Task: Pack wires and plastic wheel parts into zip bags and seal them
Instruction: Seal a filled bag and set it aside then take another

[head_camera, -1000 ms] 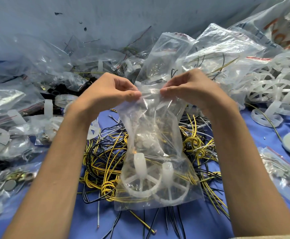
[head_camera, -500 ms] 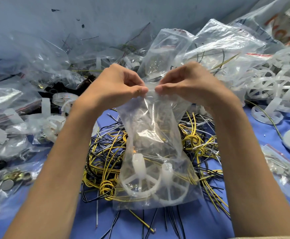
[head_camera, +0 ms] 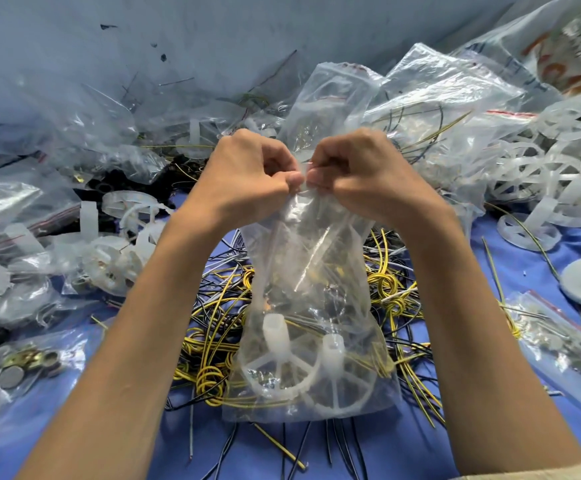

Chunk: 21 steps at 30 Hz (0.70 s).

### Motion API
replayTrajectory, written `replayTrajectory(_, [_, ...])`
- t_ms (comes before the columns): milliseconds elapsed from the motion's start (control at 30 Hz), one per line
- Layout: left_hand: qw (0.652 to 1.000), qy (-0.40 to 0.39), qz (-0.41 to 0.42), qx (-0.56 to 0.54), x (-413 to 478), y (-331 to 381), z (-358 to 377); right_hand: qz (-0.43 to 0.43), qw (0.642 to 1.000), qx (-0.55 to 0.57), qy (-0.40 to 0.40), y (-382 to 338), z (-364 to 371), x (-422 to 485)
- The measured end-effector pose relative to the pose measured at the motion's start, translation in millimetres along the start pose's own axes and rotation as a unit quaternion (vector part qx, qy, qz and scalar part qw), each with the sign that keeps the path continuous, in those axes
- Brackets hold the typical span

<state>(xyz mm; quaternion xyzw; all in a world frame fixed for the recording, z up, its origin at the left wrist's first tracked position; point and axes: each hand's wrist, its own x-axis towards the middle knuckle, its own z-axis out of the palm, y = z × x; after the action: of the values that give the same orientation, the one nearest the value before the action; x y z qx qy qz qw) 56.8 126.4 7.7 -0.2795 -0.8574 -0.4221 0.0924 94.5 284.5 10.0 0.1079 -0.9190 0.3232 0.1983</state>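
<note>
**Both hands pinch the bag's mouth at its middle**

The left hand (head_camera: pixel 251 178) and right hand (head_camera: pixel 361 174) meet thumb to thumb, each pinching the top edge of the zip bag (head_camera: pixel 310 271). The bag hangs straight below them, long axis upright, its bottom resting on the loose wires (head_camera: pixel 213 341). The zip line runs sideways, outward from each hand, so sealing likely means sliding the pinches apart. Inside, two white wheels (head_camera: pixel 282 365) sit at the bottom among yellow and black strands. Behind lie filled bags (head_camera: pixel 438 105).
</note>
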Motion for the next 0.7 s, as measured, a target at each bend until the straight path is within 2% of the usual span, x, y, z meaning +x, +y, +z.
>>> replayTrajectory(100, [0.999,0.011,-0.02,-0.03,1,-5,1,0.026,0.998,0.053,-0.009,5,2,1])
replayTrajectory(200, [0.996,0.047,-0.056,-0.053,3,-18,-4,0.1,0.981,0.159,-0.044,11,7,2])
replayTrajectory(267, [0.989,0.106,-0.085,-0.065,6,-27,-11,0.153,0.961,0.188,-0.137,17,6,0])
replayTrajectory(333, [0.976,0.173,-0.108,-0.079,9,-35,-18,0.167,0.929,0.209,-0.256,19,4,-6])
replayTrajectory(400, [0.968,0.206,-0.113,-0.089,11,-39,-21,0.142,0.919,0.144,-0.337,17,7,-9])
replayTrajectory(467, [0.972,0.186,-0.107,-0.096,12,-40,-18,0.094,0.934,0.103,-0.33,16,15,-8])
replayTrajectory(533, [0.981,0.137,-0.103,-0.096,14,-40,-13,0.084,0.95,0.109,-0.28,16,20,-5])
replayTrajectory(633, [0.986,0.086,-0.118,-0.082,20,-45,-8,0.105,0.946,0.207,-0.227,22,20,-8])
replayTrajectory(700, [0.988,0.065,-0.126,-0.065,23,-48,-8,0.133,0.939,0.277,-0.153,29,18,-13])
